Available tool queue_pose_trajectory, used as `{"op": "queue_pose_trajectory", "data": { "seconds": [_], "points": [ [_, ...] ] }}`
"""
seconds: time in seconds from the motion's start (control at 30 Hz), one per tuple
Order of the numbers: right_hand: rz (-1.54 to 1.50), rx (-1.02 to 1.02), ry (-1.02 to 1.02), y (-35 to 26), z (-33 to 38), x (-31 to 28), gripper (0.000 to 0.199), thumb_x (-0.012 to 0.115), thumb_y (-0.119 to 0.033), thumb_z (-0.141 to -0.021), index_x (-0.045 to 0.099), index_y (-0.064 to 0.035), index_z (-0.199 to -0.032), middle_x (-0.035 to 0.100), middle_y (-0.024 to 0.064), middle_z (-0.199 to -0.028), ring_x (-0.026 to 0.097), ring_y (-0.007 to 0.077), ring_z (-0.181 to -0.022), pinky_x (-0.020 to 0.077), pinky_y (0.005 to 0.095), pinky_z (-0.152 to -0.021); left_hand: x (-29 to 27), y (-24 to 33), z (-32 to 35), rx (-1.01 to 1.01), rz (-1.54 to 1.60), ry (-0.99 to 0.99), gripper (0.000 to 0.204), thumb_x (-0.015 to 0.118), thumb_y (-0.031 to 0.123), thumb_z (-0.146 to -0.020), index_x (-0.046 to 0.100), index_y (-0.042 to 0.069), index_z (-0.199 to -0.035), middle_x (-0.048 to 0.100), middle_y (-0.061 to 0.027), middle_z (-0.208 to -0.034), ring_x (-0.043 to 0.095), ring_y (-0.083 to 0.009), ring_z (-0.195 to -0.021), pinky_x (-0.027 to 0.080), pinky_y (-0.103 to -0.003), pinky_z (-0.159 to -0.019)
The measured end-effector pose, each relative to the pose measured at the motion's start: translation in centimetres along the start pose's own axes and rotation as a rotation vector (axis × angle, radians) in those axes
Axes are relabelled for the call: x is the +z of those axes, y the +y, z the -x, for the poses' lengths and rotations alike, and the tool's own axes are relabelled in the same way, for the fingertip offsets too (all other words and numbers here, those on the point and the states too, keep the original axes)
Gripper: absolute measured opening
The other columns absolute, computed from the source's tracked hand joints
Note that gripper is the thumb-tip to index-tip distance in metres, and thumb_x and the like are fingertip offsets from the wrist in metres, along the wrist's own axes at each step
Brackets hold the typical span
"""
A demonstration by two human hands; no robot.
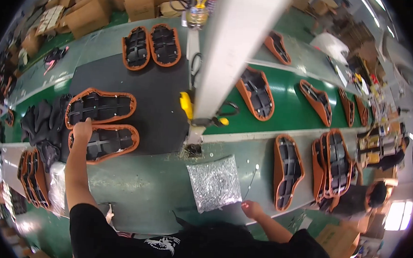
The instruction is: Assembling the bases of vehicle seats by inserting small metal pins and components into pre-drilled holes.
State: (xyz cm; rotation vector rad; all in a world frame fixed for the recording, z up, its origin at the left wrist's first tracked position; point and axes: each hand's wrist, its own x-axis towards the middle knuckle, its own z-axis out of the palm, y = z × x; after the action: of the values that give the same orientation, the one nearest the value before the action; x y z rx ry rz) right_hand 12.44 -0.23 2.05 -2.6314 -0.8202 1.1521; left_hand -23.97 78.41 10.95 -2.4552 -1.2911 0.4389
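Observation:
My left hand (82,130) is closed at the left end of two orange-edged panels with black ribbed backs. Its fingers grip the rim of the near panel (113,143), close against the far panel (105,106); both lie open side up on a black mat (162,121). Right of centre, my right hand (251,209) is curled just beyond the lower right corner of a silver bubble-wrap packet (215,182). Something small and reddish shows at its fingertips, too small to name. A thin dark cord (251,181) runs up from near that hand.
Two similar panels (165,45) lie at the mat's far end. More sit on the green belt (283,103) and the bench at right. A white post (233,45) with yellow-handled tools (186,105) rises mid-bench. Black gloves (41,119) lie left; a co-worker (358,200) is at right.

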Motion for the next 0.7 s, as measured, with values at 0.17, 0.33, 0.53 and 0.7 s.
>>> {"op": "queue_pose_trajectory", "data": {
  "seconds": [0.17,0.33,0.53,0.7],
  "points": [
    [-0.025,-0.082,-0.026,-0.4,0.5,-0.2,0.027,0.061,-0.032,-0.093,0.072,-0.0120,-0.106,0.073,0.0165,-0.093,0.070,0.0372,-0.087,0.0552,0.0437,-0.078,-8.8,1.7,7.4,0.232,-0.136,0.086,0.007,0.053,0.012,-0.094,0.056,0.007,-0.098,0.072,-0.0176,-0.077,0.074,-0.0345,-0.076,0.059,-0.045,-0.065],
    [-0.217,-0.245,0.074,-0.6,1.9,-0.8,0.025,0.059,-0.022,-0.092,0.071,-0.0078,-0.108,0.073,0.0176,-0.095,0.070,0.0363,-0.089,0.0552,0.0425,-0.080,-17.2,6.6,16.3,0.495,-0.310,0.067,0.017,0.056,0.013,-0.091,0.057,0.006,-0.106,0.072,-0.0112,-0.075,0.074,-0.0294,-0.070,0.057,-0.041,-0.059],
    [-0.116,-0.358,0.263,4.3,1.7,-1.3,0.023,0.060,-0.021,-0.091,0.070,-0.0060,-0.107,0.071,0.0173,-0.102,0.068,0.0373,-0.096,0.0551,0.0458,-0.084,-24.7,15.9,27.0,0.762,-0.357,0.161,0.026,0.059,0.015,-0.087,0.059,0.004,-0.110,0.069,-0.0083,-0.072,0.071,-0.0272,-0.066,0.054,-0.041,-0.060],
    [-0.063,-0.288,0.646,10.5,-0.7,-5.3,0.033,0.067,-0.010,-0.083,0.064,-0.0058,-0.116,0.062,0.0190,-0.122,0.058,0.0403,-0.116,0.0490,0.0475,-0.100,-28.6,25.3,32.5,0.938,-0.195,0.099,0.036,0.058,0.016,-0.088,0.058,0.005,-0.121,0.066,-0.0083,-0.073,0.069,-0.0270,-0.069,0.052,-0.042,-0.059]
  ]
}}
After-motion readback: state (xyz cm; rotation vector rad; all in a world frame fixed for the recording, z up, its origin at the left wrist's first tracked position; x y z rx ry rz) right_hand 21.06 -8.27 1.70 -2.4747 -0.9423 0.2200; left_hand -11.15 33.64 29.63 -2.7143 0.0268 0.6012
